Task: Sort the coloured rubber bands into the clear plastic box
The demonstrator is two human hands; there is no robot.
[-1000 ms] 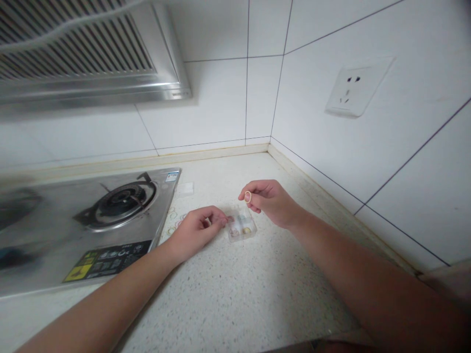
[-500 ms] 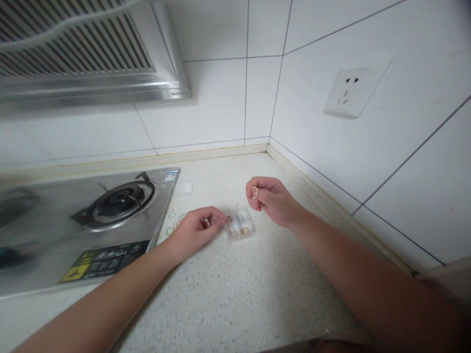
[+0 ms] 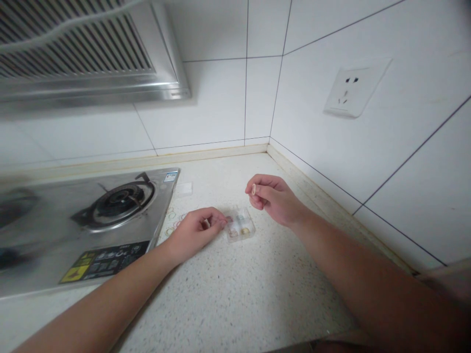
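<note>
My right hand (image 3: 271, 198) is raised over the counter, behind and right of a clear divided plastic box (image 3: 241, 236). Between its thumb and fingertips it pinches a small pale yellow hair tie (image 3: 253, 189), turned nearly edge-on. My left hand (image 3: 198, 226) lies on the counter, closed with thumb and fingertips at the box's left edge, gripping it. Small coloured loops lie in the box's compartments, with a yellow one (image 3: 245, 231) at the front right. More thin coloured loops (image 3: 170, 229) lie left of my left hand, partly hidden by it.
A steel gas stove (image 3: 121, 196) takes up the left side, below a range hood (image 3: 162, 73). A clear flat plastic piece (image 3: 184, 188) lies beside the stove's edge. Tiled walls meet behind the speckled counter (image 3: 235, 294), with a socket (image 3: 357, 89) on the right wall.
The hair tie in my right hand has turned from facing me as a round ring to nearly edge-on. My right hand has shifted slightly; my left hand stays in place.
</note>
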